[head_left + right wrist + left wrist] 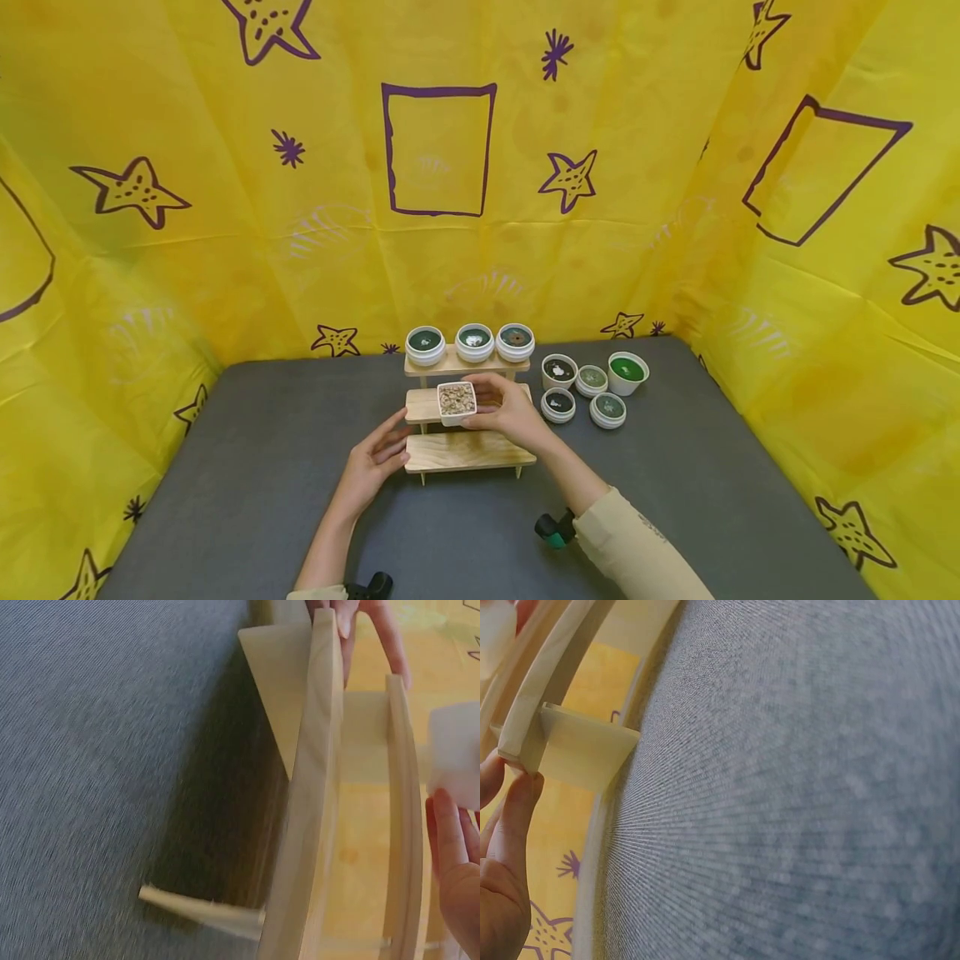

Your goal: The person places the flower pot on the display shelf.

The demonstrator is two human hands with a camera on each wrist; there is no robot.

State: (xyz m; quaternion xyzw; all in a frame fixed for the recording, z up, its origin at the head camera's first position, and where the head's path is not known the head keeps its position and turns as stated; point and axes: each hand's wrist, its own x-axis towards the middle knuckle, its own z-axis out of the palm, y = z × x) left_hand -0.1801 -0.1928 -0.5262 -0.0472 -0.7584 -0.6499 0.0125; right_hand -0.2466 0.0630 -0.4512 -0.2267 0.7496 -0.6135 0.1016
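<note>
A small white square pot [457, 403] of tan, gravel-like pieces is held by my right hand [504, 410] over the middle tier of a wooden three-step stand [468, 450]. My fingers and thumb grip its right side. The right wrist view shows the white pot [454, 754] blurred beside the stand's boards [304, 787]. At the stand's left end, my left hand [371, 461] holds the edges of the lower and middle tiers. Close up in the left wrist view, its fingers [514, 825] lie against the end of a board [529, 724].
Three round white pots with dark green contents, one of them a left pot [425, 360], stand on the top tier. Several more white pots, including one with bright green contents [628, 371], sit right of the stand on the grey tabletop [300, 433]. Yellow patterned cloth [337, 275] surrounds the table.
</note>
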